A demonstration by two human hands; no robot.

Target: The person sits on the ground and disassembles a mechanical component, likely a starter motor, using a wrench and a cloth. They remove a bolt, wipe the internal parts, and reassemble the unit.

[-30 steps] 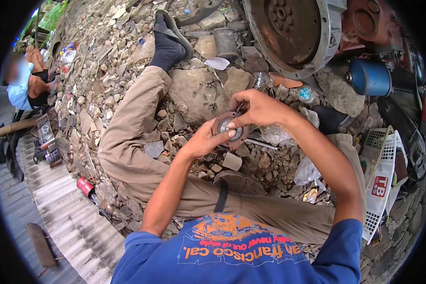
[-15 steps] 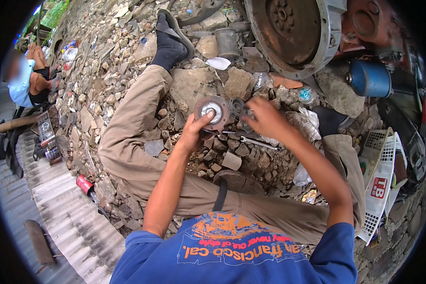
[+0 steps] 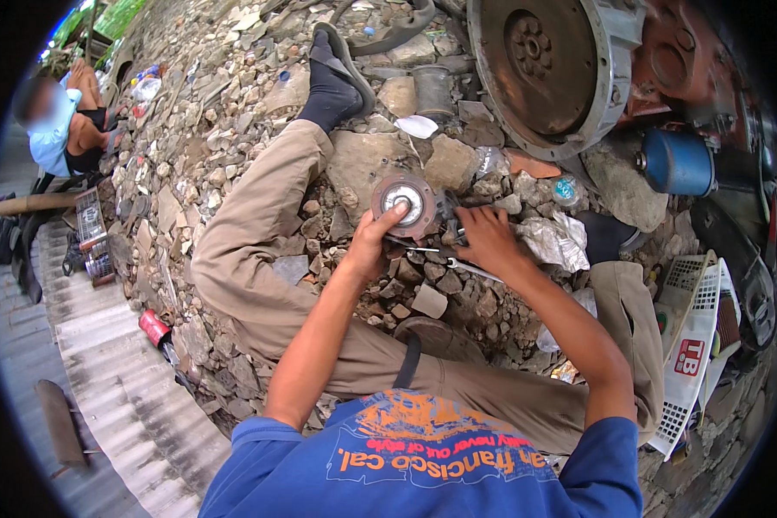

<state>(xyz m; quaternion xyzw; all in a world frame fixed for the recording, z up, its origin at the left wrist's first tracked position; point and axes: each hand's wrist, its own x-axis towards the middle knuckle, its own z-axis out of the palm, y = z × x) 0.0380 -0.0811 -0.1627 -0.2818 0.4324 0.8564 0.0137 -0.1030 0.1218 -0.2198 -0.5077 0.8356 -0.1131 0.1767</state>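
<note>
My left hand (image 3: 371, 243) grips a round flanged metal part (image 3: 417, 204), its thumb pressed on the silvery centre. A brownish rim surrounds that centre. At the part's right side, a smaller dark metal piece (image 3: 446, 210) sits close against it; whether they are joined cannot be made out. My right hand (image 3: 489, 236) is beside this dark piece with its fingers curled in, and what they hold is hidden. Just below the right hand a silver wrench (image 3: 475, 270) lies on the stones. A thin metal rod (image 3: 422, 249) shows below the round part.
Rubble and stones lie between my legs. A large round metal housing (image 3: 540, 73) joins a reddish engine block (image 3: 673, 56) at the far right, near a blue canister (image 3: 679, 161). A white plastic basket (image 3: 689, 371) stands right. Corrugated sheets (image 3: 116, 371) and a seated person (image 3: 65, 129) are left.
My right hand has come lower and its fingers have closed in beside the dark piece. The round part remains in my left hand. The whole view has shifted slightly.
</note>
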